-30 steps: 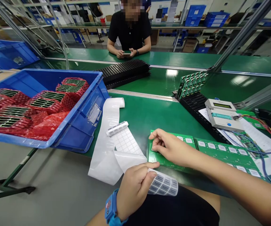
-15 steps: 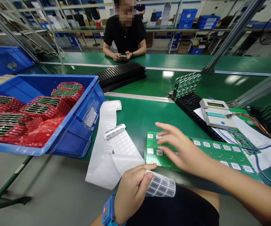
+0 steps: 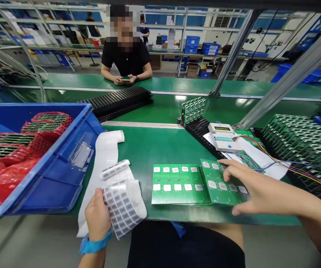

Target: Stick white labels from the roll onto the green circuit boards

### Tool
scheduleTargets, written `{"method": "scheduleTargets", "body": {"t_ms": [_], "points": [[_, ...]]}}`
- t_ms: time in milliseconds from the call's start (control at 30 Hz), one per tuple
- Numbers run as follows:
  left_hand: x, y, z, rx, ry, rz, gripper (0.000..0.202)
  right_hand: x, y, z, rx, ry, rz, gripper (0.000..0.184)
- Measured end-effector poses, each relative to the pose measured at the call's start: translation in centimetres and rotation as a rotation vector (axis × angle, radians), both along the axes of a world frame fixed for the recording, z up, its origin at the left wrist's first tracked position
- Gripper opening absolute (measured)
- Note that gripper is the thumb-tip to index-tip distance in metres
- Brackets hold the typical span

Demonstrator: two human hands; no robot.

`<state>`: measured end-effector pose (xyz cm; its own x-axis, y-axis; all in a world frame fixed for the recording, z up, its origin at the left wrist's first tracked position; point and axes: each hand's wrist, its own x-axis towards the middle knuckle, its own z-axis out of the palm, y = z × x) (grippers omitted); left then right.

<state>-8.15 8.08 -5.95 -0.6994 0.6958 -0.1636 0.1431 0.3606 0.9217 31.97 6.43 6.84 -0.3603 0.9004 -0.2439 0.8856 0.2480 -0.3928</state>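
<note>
My left hand [image 3: 97, 216], with a blue wristband, is closed on a sheet of small grey labels [image 3: 122, 206] at the near edge of the bench. My right hand [image 3: 249, 188] lies with fingers spread on the right one of two green circuit board panels [image 3: 223, 182]; this panel sits askew, partly over the left panel [image 3: 177, 184]. Both panels carry rows of white labels. A long white label backing strip [image 3: 106, 156] with a small label roll [image 3: 115, 169] lies left of the panels.
A blue bin [image 3: 62, 175] of red-bagged boards stands at the left. A grey programmer box [image 3: 224, 136] with wires, black slotted racks [image 3: 121, 101] and racked green boards [image 3: 297, 139] sit behind and right. A person in black sits across the conveyor [image 3: 125, 61].
My right hand moved right from the left panel onto the right panel, which now lies askew. My left hand swung left and turned the label sheet upright. The camera view shifted right.
</note>
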Motion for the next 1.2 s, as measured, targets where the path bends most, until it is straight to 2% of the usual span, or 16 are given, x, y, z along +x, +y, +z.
{"method": "scheduleTargets", "body": {"t_ms": [133,233,300,367,467,600,700,800,900,1000,1067,1133,1200], "points": [[0.0,1.1,0.3,0.002,0.041,0.02,0.039,-6.2,2.4,1.2,0.158,0.06,0.196,0.063],[0.1,0.9,0.7,-0.037,0.062,0.014,0.035,-10.7,3.8,0.5,0.195,0.008,0.314,0.073],[-0.1,0.6,0.6,-0.085,0.091,0.013,0.033,-12.2,4.3,-0.4,0.165,-0.033,0.326,0.079],[-0.4,0.4,0.3,-0.119,0.116,0.014,0.032,-12.6,4.3,-1.1,0.166,-0.023,0.298,0.079],[-0.8,0.4,-0.1,-0.131,0.129,-0.003,0.031,-12.3,3.9,-1.7,0.245,0.017,0.261,0.071],[-0.8,0.6,-0.2,-0.141,0.144,-0.03,0.03,-11.9,4.1,-1.4,0.268,0.045,0.299,0.073],[-0.7,0.6,-0.1,-0.174,0.149,-0.075,0.032,-10.6,4.6,-0.3,0.214,0.249,0.274,0.071],[-0.9,0.8,0.4,-0.191,0.129,-0.151,0.036,-7.6,5.4,0.9,0.117,0.537,0.11,0.068],[-0.8,2.1,2.0,-0.174,0.163,-0.2,0.041,-4.0,6.0,1.2,-0.045,0.923,-0.132,0.068],[-0.5,4.8,5.0,-0.11,0.324,-0.238,0.04,-1.2,6.0,0.8,-0.276,1.311,-0.327,0.079],[-0.4,7.5,7.4,-0.105,0.495,-0.334,0.036,0.2,5.8,0.5,-0.341,1.537,-0.368,0.084],[-0.4,10.7,9.7,-0.169,0.71,-0.511,0.035,1.4,5.3,0.2,-0.346,1.743,-0.337,0.083],[0.1,13.7,11.6,-0.179,0.92,-0.594,0.035,2.4,4.7,0.2,-0.342,1.897,-0.282,0.081]]}}
